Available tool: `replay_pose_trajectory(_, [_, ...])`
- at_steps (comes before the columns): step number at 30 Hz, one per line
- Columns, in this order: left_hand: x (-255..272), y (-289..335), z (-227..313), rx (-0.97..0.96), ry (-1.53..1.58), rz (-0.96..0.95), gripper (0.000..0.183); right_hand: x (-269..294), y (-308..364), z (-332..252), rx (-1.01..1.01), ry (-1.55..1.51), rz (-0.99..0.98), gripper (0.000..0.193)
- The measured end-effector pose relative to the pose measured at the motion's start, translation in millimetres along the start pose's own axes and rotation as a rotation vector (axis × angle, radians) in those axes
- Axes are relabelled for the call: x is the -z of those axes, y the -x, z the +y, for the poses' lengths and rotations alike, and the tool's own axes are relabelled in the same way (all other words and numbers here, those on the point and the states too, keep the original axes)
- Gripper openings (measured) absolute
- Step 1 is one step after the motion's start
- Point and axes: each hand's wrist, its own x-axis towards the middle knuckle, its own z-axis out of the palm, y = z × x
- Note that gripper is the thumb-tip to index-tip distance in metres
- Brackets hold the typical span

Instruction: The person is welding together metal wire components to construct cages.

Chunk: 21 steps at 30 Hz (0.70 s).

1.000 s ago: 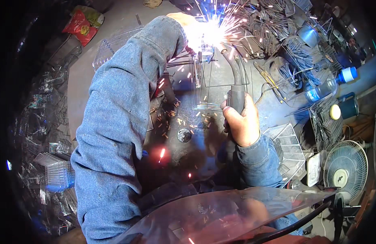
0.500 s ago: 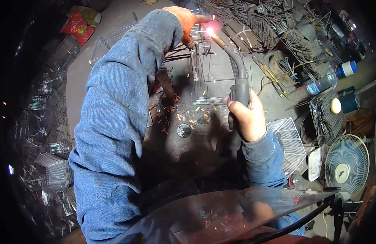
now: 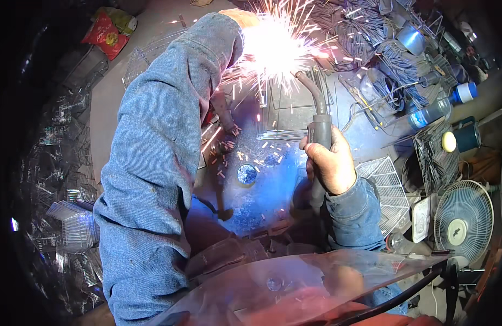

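The right hand (image 3: 331,163) is clenched around the grey handle of a welding torch (image 3: 317,117), whose curved neck rises to a white burst of sparks (image 3: 275,46); the left hand (image 3: 241,17) lies at the top of the view, past a long blue denim sleeve, mostly washed out by the glare, so whether it is closed on anything cannot be told. Under the sparks sits a wire frame (image 3: 294,117) of thin straight rods on the metal workbench (image 3: 256,190), lit blue and strewn with short rod offcuts. A clear curved face shield (image 3: 294,282) crosses the lower edge and blurs what lies behind it.

Around the bench — bundles of bent grey wire (image 3: 365,27) at upper right; a clear plastic bottle with a blue cap (image 3: 444,106) beside them; a white wire basket (image 3: 389,185) just right of the torch hand; a small round fan with a white grille (image 3: 460,220) at the right edge. A red and yellow crumpled packet (image 3: 107,35) lies at upper left; stacked wire racks (image 3: 71,233) fill the dark left side.
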Motion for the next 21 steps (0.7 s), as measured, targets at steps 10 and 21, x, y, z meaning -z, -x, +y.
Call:
replay_pose_trajectory(10, [-3, -4, -7, -0.094, 0.062, 0.007, 0.098, 0, -1, -3, 0.000, 0.018, -0.014, 0.030])
replay_pose_trajectory(21, [-19, 3, -2, 0.036, -0.009, 0.048, 0.074, 5, -6, -2, 0.037, 0.078, 0.064, 0.031])
